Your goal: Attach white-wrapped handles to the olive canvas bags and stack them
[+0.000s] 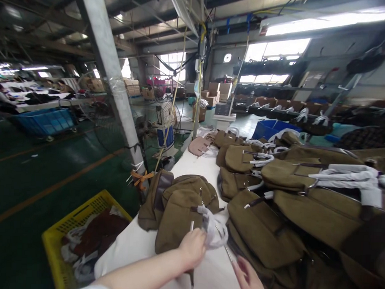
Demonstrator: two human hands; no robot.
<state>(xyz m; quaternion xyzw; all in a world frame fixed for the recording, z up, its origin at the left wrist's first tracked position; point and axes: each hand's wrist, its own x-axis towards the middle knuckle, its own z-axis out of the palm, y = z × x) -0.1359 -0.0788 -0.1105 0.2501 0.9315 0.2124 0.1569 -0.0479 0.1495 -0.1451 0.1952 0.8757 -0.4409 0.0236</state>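
Note:
My left hand (193, 247) is closed at the near edge of an olive bag (179, 215), beside its plastic-wrapped handle (215, 230). A short pale stick-like piece rises above its fingers; what else it grips is hidden. To the right, my right hand (249, 277) is partly cut off by the bottom edge, its fingers bent around or beside a thin metallic tool (231, 257) that points up toward the wrapped handle. Its grip is blurred. More olive bags (262, 227) lie just right of it. A dark strap hangs below my left hand.
A white table (128, 247) bears piled olive bags on the right and a pinkish bag (198, 146) at the far end. At the lower left stands a yellow crate (50, 249) of brown and white scraps. A metal post (109, 65) rises beside the table.

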